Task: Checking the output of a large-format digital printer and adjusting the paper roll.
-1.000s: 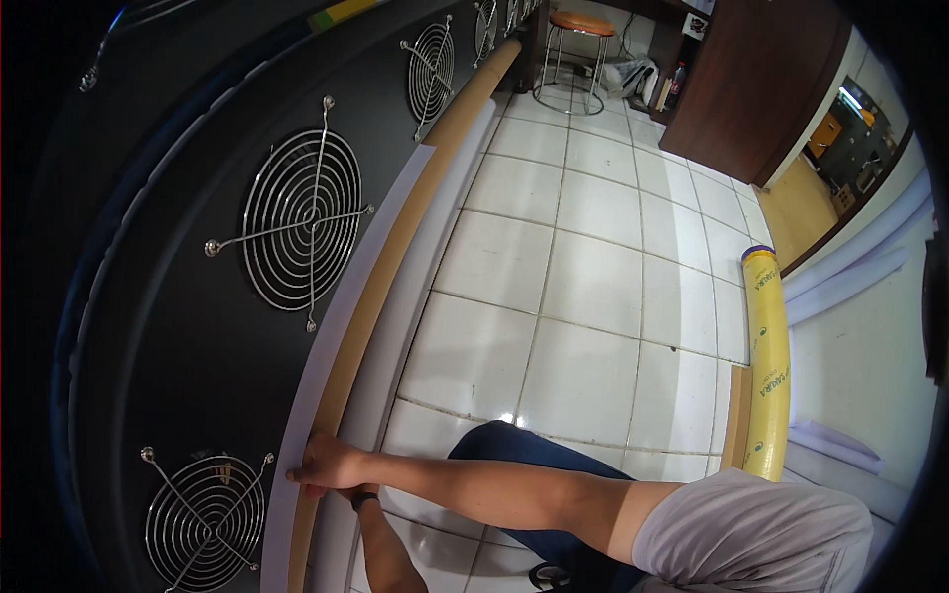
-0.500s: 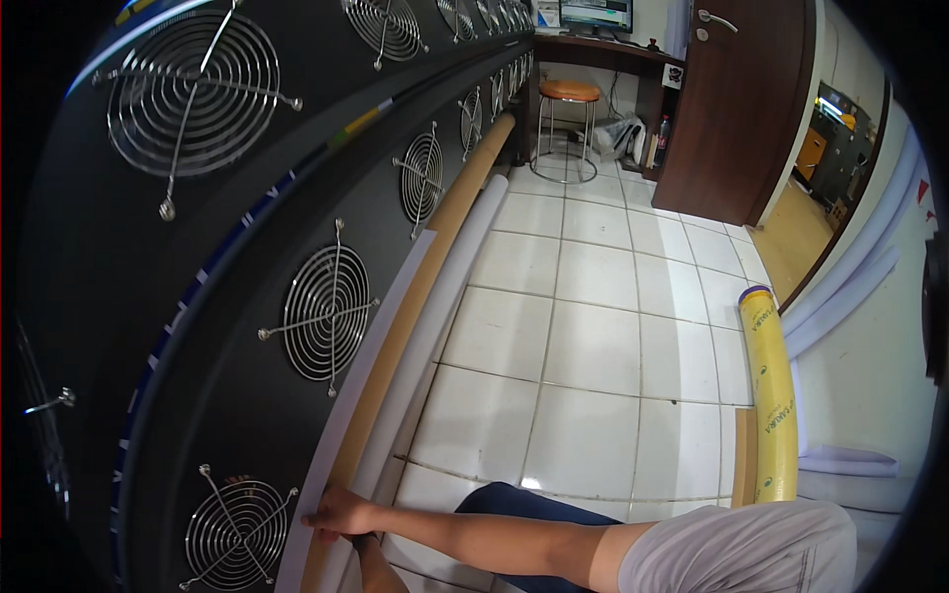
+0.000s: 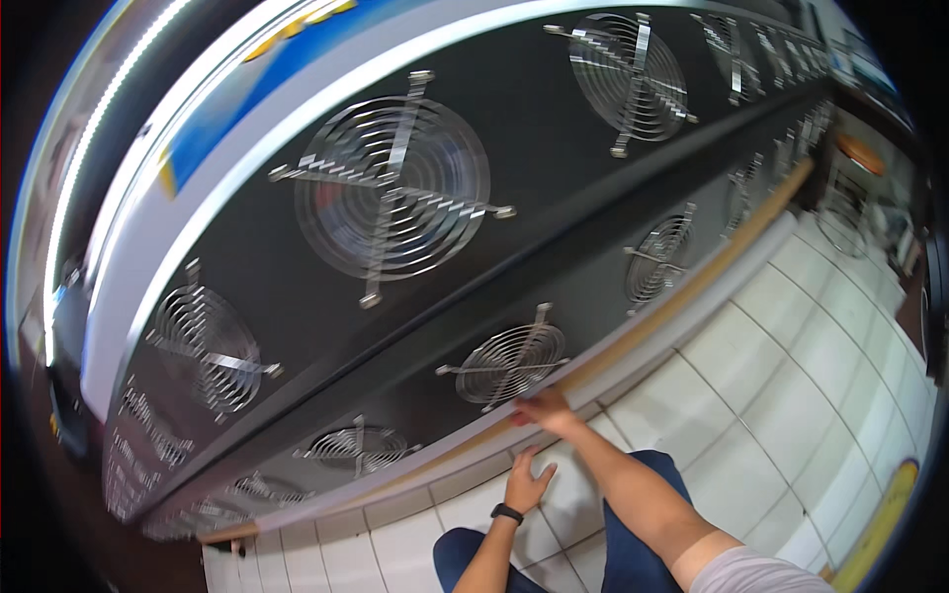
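Note:
A long brown roll (image 3: 684, 284) lies along the foot of a black panel, with a long white roll (image 3: 682, 324) beside it on the floor side. My right hand (image 3: 546, 408) reaches forward onto the brown roll, its fingers bent over the edge and slightly blurred. Nearer to me, my left hand (image 3: 529, 482), with a dark band on the wrist, hangs just short of the rolls. Its fingers are apart, and it holds nothing.
Round metal fan guards (image 3: 392, 188) stick out in two rows from the black panel (image 3: 534, 168). White floor tiles (image 3: 732, 435) spread to the right. A stool (image 3: 860, 155) stands at the far right, and a yellow roll (image 3: 880, 524) lies at the lower right.
The view has swung left, bringing more of the panel and a bright light strip in. My left hand, mostly hidden under the right arm before, now shows apart; my right hand stays at the rolls.

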A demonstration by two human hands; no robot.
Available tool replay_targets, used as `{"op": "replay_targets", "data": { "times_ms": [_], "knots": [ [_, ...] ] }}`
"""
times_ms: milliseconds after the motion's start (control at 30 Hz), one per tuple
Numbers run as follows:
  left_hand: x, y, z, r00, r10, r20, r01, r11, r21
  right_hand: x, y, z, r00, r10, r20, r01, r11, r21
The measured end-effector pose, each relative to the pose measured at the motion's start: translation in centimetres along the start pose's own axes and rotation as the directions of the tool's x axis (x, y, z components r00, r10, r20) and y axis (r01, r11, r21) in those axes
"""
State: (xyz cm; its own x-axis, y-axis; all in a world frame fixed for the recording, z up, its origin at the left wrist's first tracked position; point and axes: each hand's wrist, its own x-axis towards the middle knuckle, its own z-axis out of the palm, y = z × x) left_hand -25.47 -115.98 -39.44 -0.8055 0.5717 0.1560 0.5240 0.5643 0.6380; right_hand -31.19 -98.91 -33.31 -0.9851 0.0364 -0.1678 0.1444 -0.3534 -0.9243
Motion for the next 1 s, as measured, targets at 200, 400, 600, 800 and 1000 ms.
{"op": "replay_targets", "data": {
  "times_ms": [200,400,600,800,1000],
  "knots": [
    [-1.0,6.6,-4.7,0.864,-0.188,-0.467,0.031,0.946,-0.323,-1.4,2.5,0.4,0.985,0.037,-0.171,-0.056,0.993,-0.108],
    [-3.8,13.1,-12.7,0.707,0.082,-0.703,-0.196,0.977,-0.083,-2.4,2.3,0.6,0.967,0.151,-0.204,-0.190,0.963,-0.189],
    [-0.2,22.2,-32.3,0.162,0.730,-0.664,-0.210,0.683,0.700,-3.0,2.1,0.5,0.956,0.211,-0.204,-0.240,0.963,-0.127],
    [5.9,27.7,-47.9,0.184,0.761,-0.622,0.074,0.621,0.781,-3.6,3.0,1.1,0.943,0.257,-0.211,-0.263,0.965,0.002],
    [6.4,27.5,-48.8,0.514,0.547,-0.661,0.159,0.696,0.700,-2.3,3.9,0.1,0.932,0.305,-0.195,-0.299,0.952,0.064]
  ]
}}
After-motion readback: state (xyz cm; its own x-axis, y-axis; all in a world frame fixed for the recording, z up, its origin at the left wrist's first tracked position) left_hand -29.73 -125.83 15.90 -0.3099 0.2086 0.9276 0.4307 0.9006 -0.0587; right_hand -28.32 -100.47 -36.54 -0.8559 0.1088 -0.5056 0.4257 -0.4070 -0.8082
